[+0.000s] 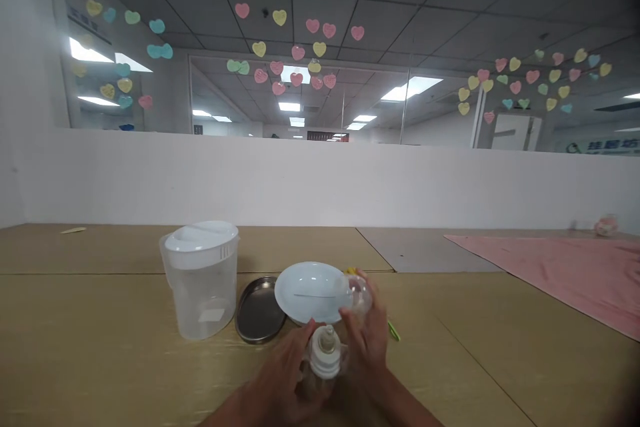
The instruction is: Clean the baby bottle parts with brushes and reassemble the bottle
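Note:
At the bottom centre my left hand [287, 370] is closed around a bottle [325, 353] with a white collar and a pale nipple-like tip, held upright. Just to its right, my right hand [369, 333] has its fingers wrapped round a clear, rounded cap [359, 295], slightly blurred. The cap is apart from the bottle and overlaps the right rim of a white bowl [305, 283] in view. The lower part of the bottle is mostly hidden by my left hand.
Left of the bowl lie a dark metal tray [261, 310] and a clear lidded pitcher [203, 287]. A green item [393, 330] lies right of my right hand, a yellow one [351, 271] behind it. Pink cloth [565, 273] covers the right side. A white wall stands behind.

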Available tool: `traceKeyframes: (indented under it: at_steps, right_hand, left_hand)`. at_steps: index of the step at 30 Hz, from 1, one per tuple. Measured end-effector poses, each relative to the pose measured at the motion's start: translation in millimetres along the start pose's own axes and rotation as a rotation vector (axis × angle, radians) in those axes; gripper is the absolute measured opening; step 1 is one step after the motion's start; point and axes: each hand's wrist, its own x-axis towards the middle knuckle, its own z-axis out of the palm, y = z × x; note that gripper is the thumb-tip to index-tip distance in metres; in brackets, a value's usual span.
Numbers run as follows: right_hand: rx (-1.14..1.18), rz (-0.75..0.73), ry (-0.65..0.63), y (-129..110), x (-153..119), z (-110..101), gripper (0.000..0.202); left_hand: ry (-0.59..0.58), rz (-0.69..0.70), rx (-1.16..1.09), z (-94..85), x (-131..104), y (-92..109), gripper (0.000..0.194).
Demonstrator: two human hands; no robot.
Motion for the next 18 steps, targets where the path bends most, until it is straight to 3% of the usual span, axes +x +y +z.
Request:
traceKeyframes:
  at_steps: [2, 4, 7, 12, 18]
  right_hand:
    - [-0.052, 0.232, -0.017, 11.8, 4.5, 3.9, 0.051]
    - [-0.083, 0.346, -0.134, 22.9, 8.7, 7.6, 0.048]
    - [-0.104, 0.348, -0.263, 35.6, 10.1, 10.9, 0.043]
    - [-0.077, 0.393, -0.368, 45.4, 2.8, 13.4, 0.045]
    - [-0.049, 0.403, -0.422, 52.9, -3.7, 15.9, 0.042]
  left_hand:
    - [0.008, 0.073, 0.0, -5.2, 6.9, 3.7, 0.08]
    - [0.018, 0.104, 0.023, -9.2, 11.7, 4.5, 0.078]
    - [-0.027, 0.076, 0.065, -11.5, 13.2, 1.0, 0.078]
    - [-0.084, 0.071, 0.094, -12.5, 11.8, -2.6, 0.081]
    - [-0.102, 0.084, 0.113, -17.1, 17.5, 2.0, 0.08]
